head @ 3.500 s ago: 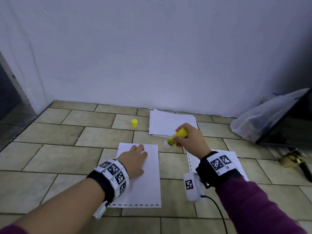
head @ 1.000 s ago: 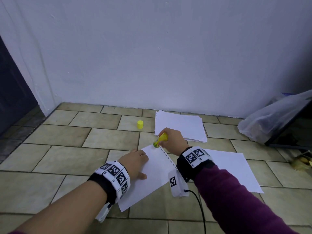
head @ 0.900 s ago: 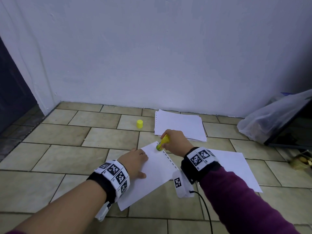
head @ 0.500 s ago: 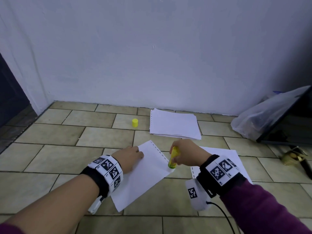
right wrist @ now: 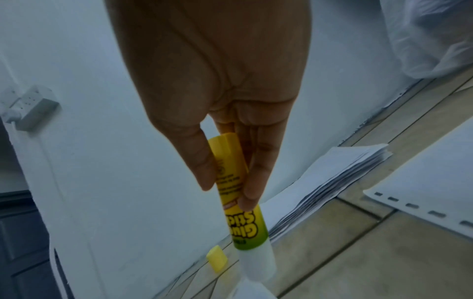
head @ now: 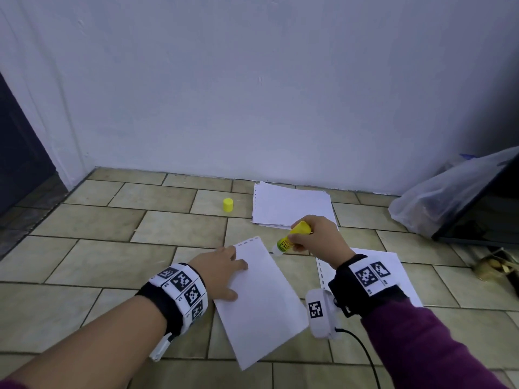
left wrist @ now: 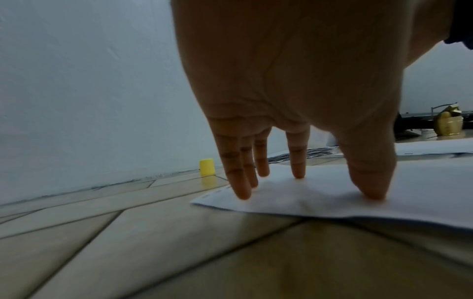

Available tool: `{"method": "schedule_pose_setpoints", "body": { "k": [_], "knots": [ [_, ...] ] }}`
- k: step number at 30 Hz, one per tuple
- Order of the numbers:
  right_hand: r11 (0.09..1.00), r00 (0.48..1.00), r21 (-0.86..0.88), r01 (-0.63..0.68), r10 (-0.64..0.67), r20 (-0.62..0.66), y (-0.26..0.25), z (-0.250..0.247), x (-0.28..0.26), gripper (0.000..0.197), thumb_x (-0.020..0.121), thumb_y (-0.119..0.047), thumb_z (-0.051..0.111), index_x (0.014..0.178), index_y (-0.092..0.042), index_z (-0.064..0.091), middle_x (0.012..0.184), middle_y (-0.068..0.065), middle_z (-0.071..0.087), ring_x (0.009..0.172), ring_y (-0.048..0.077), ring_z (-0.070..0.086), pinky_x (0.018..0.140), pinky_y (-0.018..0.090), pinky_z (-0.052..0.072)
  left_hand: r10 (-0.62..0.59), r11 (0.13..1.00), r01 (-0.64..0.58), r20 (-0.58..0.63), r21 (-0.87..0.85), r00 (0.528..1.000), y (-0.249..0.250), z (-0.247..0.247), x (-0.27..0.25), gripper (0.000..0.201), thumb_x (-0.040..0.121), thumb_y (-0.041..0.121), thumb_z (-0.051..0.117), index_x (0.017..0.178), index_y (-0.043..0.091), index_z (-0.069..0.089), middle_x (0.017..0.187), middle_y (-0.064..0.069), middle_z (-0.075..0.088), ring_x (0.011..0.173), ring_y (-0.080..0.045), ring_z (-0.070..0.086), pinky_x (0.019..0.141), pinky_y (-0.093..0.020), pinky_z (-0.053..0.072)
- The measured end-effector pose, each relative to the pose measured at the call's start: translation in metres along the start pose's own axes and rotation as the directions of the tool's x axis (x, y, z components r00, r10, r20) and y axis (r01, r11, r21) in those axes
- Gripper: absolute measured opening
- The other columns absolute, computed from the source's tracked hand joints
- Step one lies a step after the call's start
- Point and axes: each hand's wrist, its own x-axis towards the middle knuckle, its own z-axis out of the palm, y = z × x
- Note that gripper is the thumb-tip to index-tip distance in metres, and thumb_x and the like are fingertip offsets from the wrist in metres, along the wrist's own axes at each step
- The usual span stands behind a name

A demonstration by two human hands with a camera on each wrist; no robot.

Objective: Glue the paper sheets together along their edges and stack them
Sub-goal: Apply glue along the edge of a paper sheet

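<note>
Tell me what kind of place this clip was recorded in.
Probably a bare corner of an indoor room, with the work done on the floor: beige floor tiles meeting a plain white wall, paper sheets lying on the tiles, and a plastic bag against the wall.

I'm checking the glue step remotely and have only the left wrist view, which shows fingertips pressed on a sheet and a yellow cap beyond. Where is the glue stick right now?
Observer: The right hand holds the glue stick tilted, its white tip just off the far right corner of the sheet that the left hand presses flat.
Operator: Is the stick uncapped?
Observer: Yes. In the right wrist view the bare white end is exposed, and the yellow cap stands alone on the tiles.
Operator: Any other sheet ready nearby?
Observer: One lies under the right wrist, a dashed line along its left edge; a paper stack sits near the wall.
</note>
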Motion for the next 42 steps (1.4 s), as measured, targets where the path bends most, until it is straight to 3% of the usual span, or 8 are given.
{"method": "schedule_pose_setpoints", "body": {
  "k": [4,7,9,21,34,36,40,42],
  "knots": [
    [0.998,0.999,-0.053,0.040,-0.040,-0.006,-0.004,0.018,0.007,0.014,0.080,-0.007,0.067,0.093,-0.011,0.062,0.073,0.006,0.064,0.051,0.007,0.060,0.053,0.016,0.049,-0.006,1.000,0.006,-0.069,0.005,0.998,0.000,0.004,0.001,0.065,0.087,0.050,0.057,0.140,0.020,0.036,0.149,-0.001,0.019,0.136,-0.017,0.023,0.097,-0.034,0.043],
    [0.989,0.994,-0.108,0.104,-0.106,-0.013,-0.008,0.037,0.014,0.017,0.081,-0.013,0.068,0.095,-0.018,0.060,0.089,0.007,0.065,0.076,0.019,0.066,0.069,0.028,0.054,-0.040,0.999,0.038,-0.055,-0.034,0.998,0.000,0.006,0.004,0.065,0.088,0.051,0.056,0.140,0.017,0.034,0.147,0.000,0.028,0.134,-0.019,0.027,0.101,-0.039,0.042],
    [0.984,0.992,-0.122,0.130,-0.129,0.013,-0.012,0.049,0.019,0.018,0.082,-0.013,0.067,0.098,-0.018,0.060,0.099,0.010,0.064,0.086,0.026,0.065,0.068,0.028,0.051,-0.048,0.998,0.046,-0.047,-0.047,0.998,0.000,0.006,0.005,0.067,0.087,0.051,0.058,0.139,0.016,0.034,0.145,-0.002,0.032,0.131,-0.020,0.031,0.102,-0.040,0.041],
    [0.803,0.937,-0.518,0.295,-0.136,0.323,-0.028,0.044,0.026,0.030,0.087,-0.015,0.063,0.117,-0.014,0.059,0.117,0.012,0.057,0.107,0.024,0.054,0.072,0.025,0.040,-0.062,0.995,0.058,-0.057,-0.077,0.996,-0.005,0.009,0.009,0.068,0.083,0.053,0.063,0.137,0.021,0.035,0.143,0.004,0.030,0.128,-0.019,0.031,0.098,-0.040,0.043],
    [0.662,0.877,-0.648,0.376,-0.029,0.479,-0.006,-0.015,-0.028,0.026,0.085,-0.018,0.067,0.110,-0.015,0.062,0.093,-0.001,0.050,0.082,0.014,0.047,0.055,0.013,0.033,-0.040,0.998,0.043,-0.042,0.053,0.998,-0.006,0.003,0.010,0.078,0.082,0.060,0.060,0.142,0.020,0.030,0.158,-0.001,0.010,0.139,-0.020,0.025,0.105,-0.037,0.037],
    [0.647,0.874,-0.662,0.378,-0.012,0.486,-0.004,-0.018,-0.028,0.025,0.085,-0.020,0.067,0.109,-0.016,0.063,0.092,-0.003,0.049,0.084,0.014,0.049,0.057,0.015,0.035,-0.051,0.994,0.054,-0.036,0.094,0.998,-0.004,0.001,0.010,0.072,0.089,0.054,0.054,0.144,0.015,0.029,0.156,-0.002,0.018,0.138,-0.020,0.027,0.104,-0.036,0.038],
    [0.630,0.878,-0.695,0.347,0.041,0.476,-0.011,-0.023,-0.028,0.025,0.083,-0.020,0.066,0.107,-0.013,0.063,0.091,-0.004,0.052,0.082,0.015,0.055,0.067,0.025,0.048,-0.063,0.975,0.064,-0.008,0.213,0.998,-0.003,-0.002,0.009,0.048,0.098,0.011,0.040,0.145,0.006,0.028,0.154,-0.003,0.024,0.134,-0.022,0.032,0.094,-0.033,0.043],
    [0.761,0.912,-0.591,0.267,-0.001,0.410,-0.015,-0.026,-0.024,0.018,0.080,-0.015,0.066,0.097,-0.013,0.064,0.083,-0.004,0.058,0.071,0.016,0.064,0.067,0.029,0.054,-0.074,0.972,0.071,0.005,0.223,0.997,-0.005,-0.004,0.009,0.047,0.096,0.002,0.041,0.143,0.007,0.035,0.149,-0.005,0.030,0.132,-0.021,0.036,0.098,-0.033,0.043]
  ]
}}
